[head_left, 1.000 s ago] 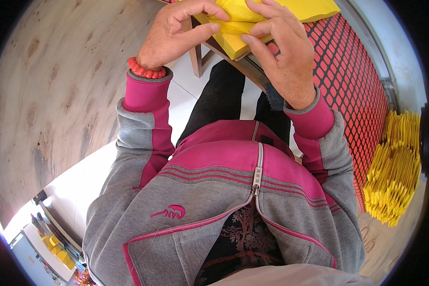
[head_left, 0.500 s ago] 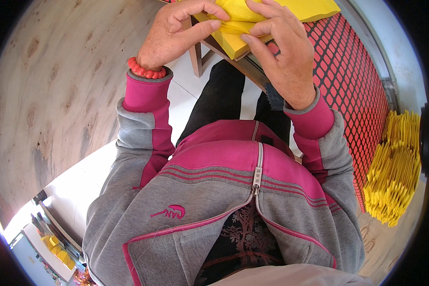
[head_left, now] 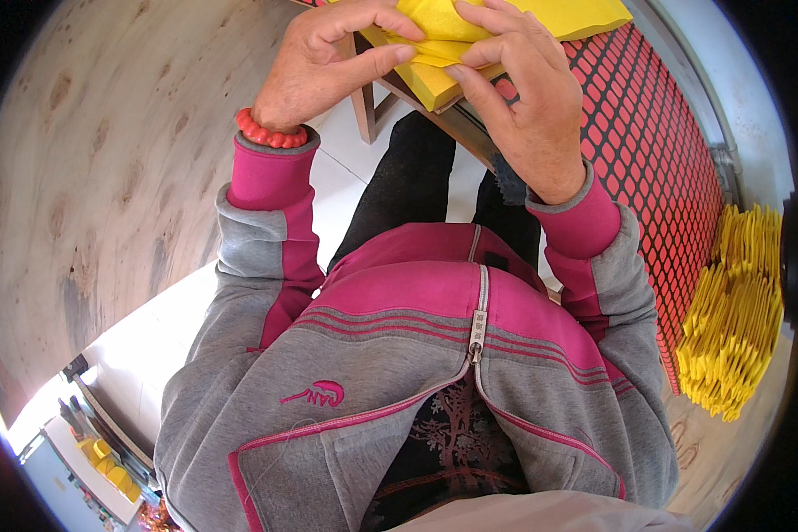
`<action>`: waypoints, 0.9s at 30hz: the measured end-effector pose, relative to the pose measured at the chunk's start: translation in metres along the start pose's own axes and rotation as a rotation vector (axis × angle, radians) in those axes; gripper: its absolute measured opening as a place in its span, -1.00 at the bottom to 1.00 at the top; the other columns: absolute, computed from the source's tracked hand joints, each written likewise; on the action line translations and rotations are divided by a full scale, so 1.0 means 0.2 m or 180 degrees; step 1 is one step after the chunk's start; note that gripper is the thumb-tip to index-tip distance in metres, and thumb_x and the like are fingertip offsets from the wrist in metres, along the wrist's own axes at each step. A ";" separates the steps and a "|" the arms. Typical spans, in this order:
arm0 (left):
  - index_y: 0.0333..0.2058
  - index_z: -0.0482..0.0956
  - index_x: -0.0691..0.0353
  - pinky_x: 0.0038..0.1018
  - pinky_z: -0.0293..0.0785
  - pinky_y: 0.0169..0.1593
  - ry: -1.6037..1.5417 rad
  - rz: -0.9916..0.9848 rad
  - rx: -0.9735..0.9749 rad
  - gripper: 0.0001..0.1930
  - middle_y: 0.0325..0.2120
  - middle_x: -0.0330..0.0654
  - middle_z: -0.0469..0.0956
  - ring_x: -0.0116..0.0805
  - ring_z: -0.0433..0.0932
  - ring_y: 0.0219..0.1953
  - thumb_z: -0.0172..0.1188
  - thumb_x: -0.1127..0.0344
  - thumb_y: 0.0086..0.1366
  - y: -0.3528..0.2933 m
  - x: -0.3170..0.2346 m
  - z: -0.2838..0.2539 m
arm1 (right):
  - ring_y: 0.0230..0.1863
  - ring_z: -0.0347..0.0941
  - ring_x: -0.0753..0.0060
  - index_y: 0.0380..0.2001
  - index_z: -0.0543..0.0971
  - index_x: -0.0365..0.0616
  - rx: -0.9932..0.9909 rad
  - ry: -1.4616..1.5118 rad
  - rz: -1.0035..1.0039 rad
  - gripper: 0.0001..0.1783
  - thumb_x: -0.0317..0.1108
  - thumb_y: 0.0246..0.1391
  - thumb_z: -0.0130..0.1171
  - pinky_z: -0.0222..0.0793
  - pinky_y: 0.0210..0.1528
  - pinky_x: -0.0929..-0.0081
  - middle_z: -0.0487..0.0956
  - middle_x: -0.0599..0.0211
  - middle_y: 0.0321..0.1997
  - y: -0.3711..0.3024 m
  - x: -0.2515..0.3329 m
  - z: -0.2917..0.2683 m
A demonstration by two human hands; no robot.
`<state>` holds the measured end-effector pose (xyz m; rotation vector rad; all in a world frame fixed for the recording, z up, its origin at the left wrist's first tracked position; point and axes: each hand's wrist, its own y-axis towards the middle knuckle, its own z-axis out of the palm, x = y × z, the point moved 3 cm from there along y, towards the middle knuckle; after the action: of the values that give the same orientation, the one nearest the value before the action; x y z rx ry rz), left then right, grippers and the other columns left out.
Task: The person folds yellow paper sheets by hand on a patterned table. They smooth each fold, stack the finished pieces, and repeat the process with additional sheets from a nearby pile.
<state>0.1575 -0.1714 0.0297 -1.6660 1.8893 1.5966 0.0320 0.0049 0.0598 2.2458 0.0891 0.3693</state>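
At the upper edge of the view, a folded yellow paper sheet (head_left: 437,53) lies on top of a thick stack of yellow paper (head_left: 434,87). My left hand (head_left: 315,71), with a red beaded bracelet at its wrist, pinches the left end of the fold between thumb and forefinger. On the other side, the thumb and fingers of my right hand (head_left: 532,97) close on the sheet's right end. The far part of the sheet is cut off by the picture's edge.
Under the stack stands a small wooden table (head_left: 363,111). A red and black patterned surface (head_left: 647,115) runs along the right. Many folded yellow papers stand in a dense pile (head_left: 734,319) at the far right. A large wooden board (head_left: 106,160) fills the left.
My left thumb and forefinger have shifted slightly to the right along the fold. The fold's near edge looks a little flatter. My right hand has barely moved.
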 end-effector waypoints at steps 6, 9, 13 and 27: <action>-0.24 0.68 0.27 -0.49 0.47 -0.18 -0.0103 0.0103 -0.0027 -0.92 -0.34 -0.19 0.66 -0.41 0.60 -0.30 0.35 0.51 0.29 0.00 0.01 0.00 | 0.18 0.53 -0.11 -0.35 0.56 -0.16 -0.0115 0.0048 -0.0042 -0.73 -0.54 -0.13 0.45 0.39 0.23 0.10 0.65 0.06 0.05 0.01 0.01 0.01; -0.28 0.65 0.27 -0.50 0.46 -0.17 0.0135 0.0115 0.0020 -0.95 -0.37 -0.20 0.64 -0.42 0.59 -0.32 0.33 0.51 0.31 0.00 0.00 0.00 | 0.17 0.54 -0.11 -0.35 0.56 -0.16 -0.0065 0.0017 0.0020 -0.72 -0.55 -0.14 0.45 0.39 0.23 0.10 0.65 0.06 0.05 0.00 0.00 0.01; -0.31 0.61 0.26 -0.51 0.44 -0.17 0.0023 0.0029 -0.0091 -0.96 -0.41 -0.22 0.60 -0.45 0.55 -0.34 0.31 0.49 0.33 0.00 -0.01 0.01 | 0.17 0.54 -0.11 -0.33 0.57 -0.16 0.0003 0.0016 0.0066 -0.70 -0.55 -0.15 0.47 0.39 0.23 0.10 0.65 0.06 0.05 0.00 0.01 0.00; -0.19 0.64 0.31 -0.49 0.40 0.14 -0.0335 -0.0256 -0.0498 -0.92 -0.23 -0.32 0.61 -0.53 0.54 -0.08 0.28 0.51 0.36 -0.06 0.14 0.02 | -0.24 0.61 0.20 -0.27 0.54 -0.10 0.1422 0.0466 -0.0028 -0.75 -0.33 0.05 0.40 0.54 -0.24 0.35 0.64 0.30 -0.14 -0.58 0.08 -0.07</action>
<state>0.1556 -0.1830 0.0014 -1.6572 1.6648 1.8026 0.0498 0.0937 -0.0169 2.6529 0.2823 0.5527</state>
